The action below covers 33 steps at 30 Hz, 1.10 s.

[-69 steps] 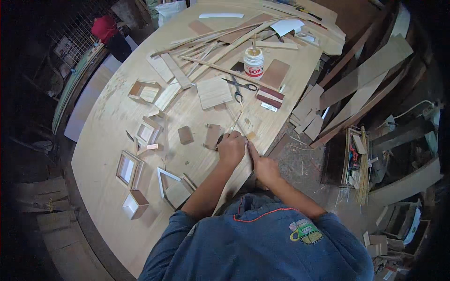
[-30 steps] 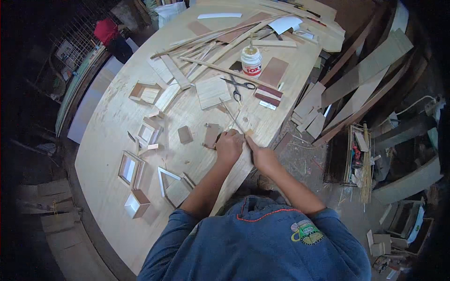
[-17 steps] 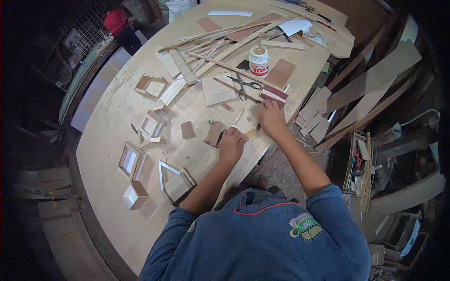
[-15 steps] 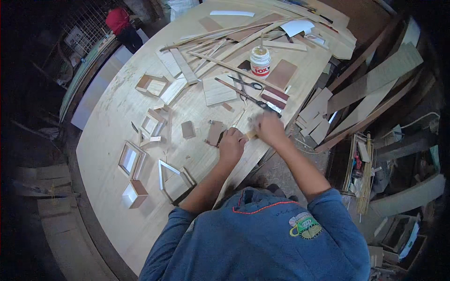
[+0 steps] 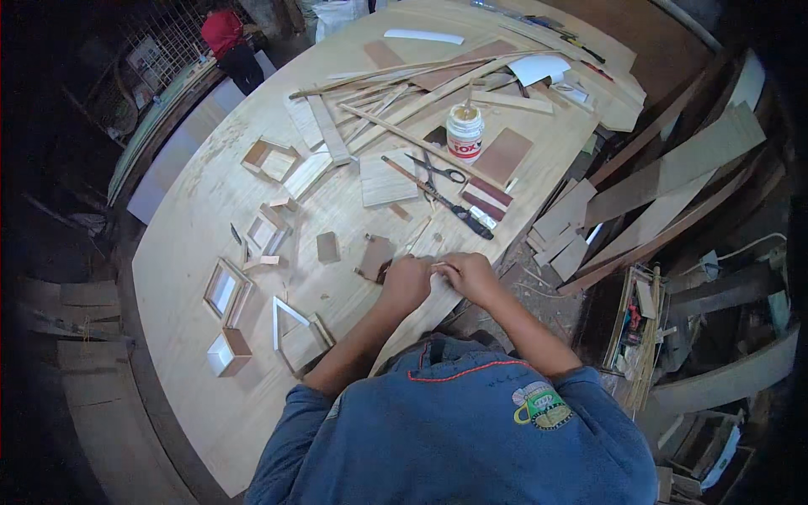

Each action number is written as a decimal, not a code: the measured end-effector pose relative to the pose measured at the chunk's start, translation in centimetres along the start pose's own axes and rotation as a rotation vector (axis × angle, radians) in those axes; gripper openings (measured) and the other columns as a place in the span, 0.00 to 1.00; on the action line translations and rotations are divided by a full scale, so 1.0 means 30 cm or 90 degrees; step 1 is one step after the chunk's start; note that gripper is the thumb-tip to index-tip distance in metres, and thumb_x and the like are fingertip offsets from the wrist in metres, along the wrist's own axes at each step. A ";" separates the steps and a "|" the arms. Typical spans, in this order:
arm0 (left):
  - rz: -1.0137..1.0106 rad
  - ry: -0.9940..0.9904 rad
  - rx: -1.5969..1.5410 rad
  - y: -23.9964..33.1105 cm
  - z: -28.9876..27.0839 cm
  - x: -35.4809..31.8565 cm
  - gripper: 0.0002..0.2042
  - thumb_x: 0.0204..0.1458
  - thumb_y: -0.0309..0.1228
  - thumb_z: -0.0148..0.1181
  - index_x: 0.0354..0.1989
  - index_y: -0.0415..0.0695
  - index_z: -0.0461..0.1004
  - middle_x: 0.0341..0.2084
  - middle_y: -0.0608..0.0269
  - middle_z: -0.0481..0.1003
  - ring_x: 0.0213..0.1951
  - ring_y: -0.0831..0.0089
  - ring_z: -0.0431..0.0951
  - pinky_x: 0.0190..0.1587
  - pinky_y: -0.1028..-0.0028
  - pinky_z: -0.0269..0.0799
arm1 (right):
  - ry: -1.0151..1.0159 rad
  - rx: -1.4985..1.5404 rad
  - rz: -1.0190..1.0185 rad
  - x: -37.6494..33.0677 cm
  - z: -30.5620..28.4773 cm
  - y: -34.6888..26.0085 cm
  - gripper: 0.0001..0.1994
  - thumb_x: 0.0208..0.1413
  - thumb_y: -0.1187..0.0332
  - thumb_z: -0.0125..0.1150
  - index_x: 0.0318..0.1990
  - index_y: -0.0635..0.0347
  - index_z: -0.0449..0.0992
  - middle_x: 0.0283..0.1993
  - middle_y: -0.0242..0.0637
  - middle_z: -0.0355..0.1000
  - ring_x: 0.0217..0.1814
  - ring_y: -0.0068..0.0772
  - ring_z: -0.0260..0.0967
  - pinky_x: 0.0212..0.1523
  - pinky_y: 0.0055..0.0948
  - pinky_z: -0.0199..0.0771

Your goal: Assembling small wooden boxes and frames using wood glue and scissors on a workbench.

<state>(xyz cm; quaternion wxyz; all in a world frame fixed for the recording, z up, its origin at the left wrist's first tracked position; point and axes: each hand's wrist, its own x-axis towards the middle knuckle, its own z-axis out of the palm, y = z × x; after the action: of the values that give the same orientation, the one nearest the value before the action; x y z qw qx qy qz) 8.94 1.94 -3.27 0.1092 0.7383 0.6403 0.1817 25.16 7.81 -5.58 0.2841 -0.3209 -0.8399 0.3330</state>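
Note:
My left hand [image 5: 407, 282] is closed near the table's front edge, its fingertips mostly hidden behind the knuckles. Close against it, my right hand [image 5: 471, 276] is closed in a pinch. Between them shows the end of a small pale strip [image 5: 438, 267], probably wood, too small to make out well. Just left of my left hand lies a small brown wooden block [image 5: 374, 256]. Beyond my hands rests a long thin-bladed tool with a black handle [image 5: 468, 218], beside black-handled scissors [image 5: 444, 173].
An open white glue jar [image 5: 465, 139] with a stick in it stands farther back, before piled wood strips [image 5: 412, 74]. Small wooden frames [image 5: 227, 290] and a wooden box [image 5: 269, 158] sit on the left. Boards [image 5: 673, 177] lean at right. Another person [image 5: 225, 38] stands far left.
My right hand has moved down and left, drawing close to my left hand. Both hands are now nearer my body, and the strip shows less. My view has shifted slightly.

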 end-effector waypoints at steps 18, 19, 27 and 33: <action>0.030 -0.208 -0.250 -0.005 -0.165 0.092 0.07 0.46 0.31 0.58 0.24 0.40 0.75 0.20 0.57 0.76 0.23 0.63 0.77 0.28 0.68 0.70 | -0.316 0.213 0.013 0.115 -0.181 0.028 0.10 0.55 0.63 0.56 0.34 0.60 0.77 0.23 0.36 0.73 0.24 0.27 0.72 0.28 0.26 0.71; 0.026 -0.208 -0.250 -0.001 -0.178 0.092 0.07 0.46 0.31 0.58 0.24 0.40 0.75 0.20 0.57 0.76 0.23 0.63 0.77 0.28 0.68 0.70 | -0.368 0.290 0.054 0.116 -0.184 0.030 0.09 0.56 0.65 0.56 0.34 0.62 0.76 0.24 0.34 0.73 0.25 0.23 0.72 0.28 0.23 0.72; -0.049 -0.351 -0.393 -0.055 -0.185 0.086 0.08 0.52 0.31 0.56 0.26 0.40 0.75 0.17 0.65 0.75 0.22 0.78 0.74 0.28 0.73 0.68 | -0.462 0.494 0.103 0.131 -0.128 0.068 0.09 0.58 0.66 0.56 0.34 0.64 0.75 0.26 0.32 0.72 0.27 0.21 0.71 0.28 0.21 0.73; -0.110 -0.278 -0.735 -0.110 -0.168 0.078 0.11 0.57 0.36 0.53 0.31 0.40 0.75 0.20 0.69 0.74 0.23 0.81 0.73 0.27 0.79 0.67 | -0.462 0.596 0.095 0.193 -0.129 0.049 0.10 0.59 0.65 0.54 0.34 0.63 0.74 0.25 0.33 0.72 0.26 0.19 0.70 0.27 0.20 0.72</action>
<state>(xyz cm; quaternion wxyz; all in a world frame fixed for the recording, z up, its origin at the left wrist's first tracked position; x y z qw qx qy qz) 4.17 4.39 0.33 0.6335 0.5257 0.4590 0.3342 24.68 14.34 -2.76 0.0661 -0.0854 -0.6226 0.7750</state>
